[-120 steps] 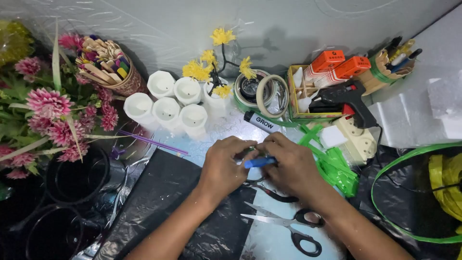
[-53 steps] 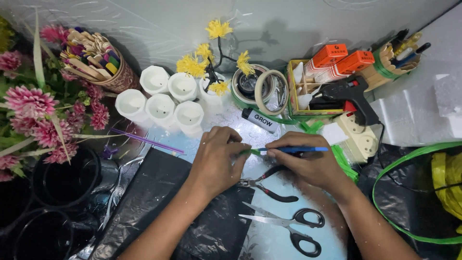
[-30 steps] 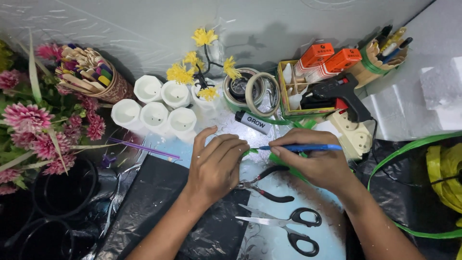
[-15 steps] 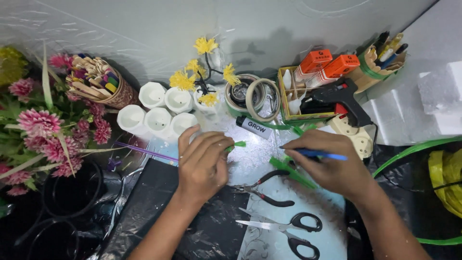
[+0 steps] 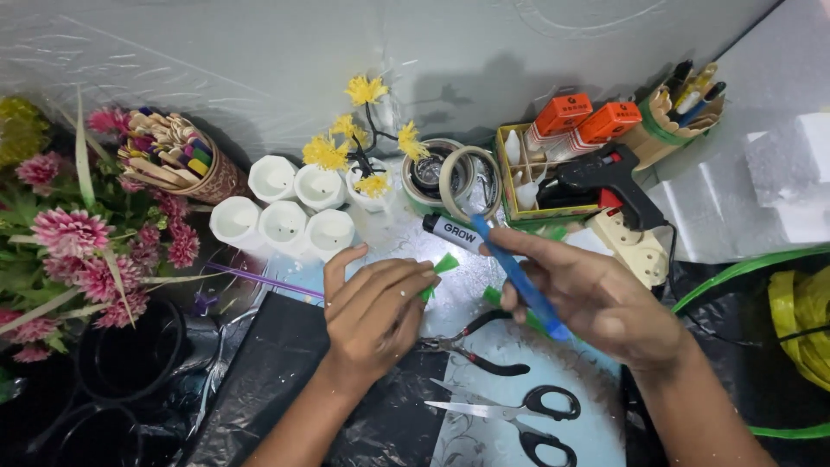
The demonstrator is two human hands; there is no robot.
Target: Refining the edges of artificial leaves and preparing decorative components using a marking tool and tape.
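Note:
My left hand (image 5: pixel 376 304) pinches a small green piece (image 5: pixel 443 268), its tip sticking out past my fingers. To its right, my right hand (image 5: pixel 596 298) is closed on a slim blue tool (image 5: pixel 519 278) that slants from upper left to lower right. More green material (image 5: pixel 494 297) shows below that hand. Black-handled pliers (image 5: pixel 475 344) lie on the pale blue mat (image 5: pixel 596 432) between my hands, and scissors (image 5: pixel 519 415) lie nearer to me.
White cups (image 5: pixel 285 207) and yellow flowers (image 5: pixel 359 143) stand at the back. Tape rolls (image 5: pixel 454 177), a black marker (image 5: pixel 454 233), a black glue gun (image 5: pixel 609 177), a power strip (image 5: pixel 631 246) and a stick holder (image 5: pixel 186 160) crowd around. Pink flowers (image 5: pixel 69 233) and black pots (image 5: pixel 130 355) fill the left.
My hands were joined over the green piece and the blue tool. They have drawn apart; the right hand lifted the blue tool and turned it from level to slanted.

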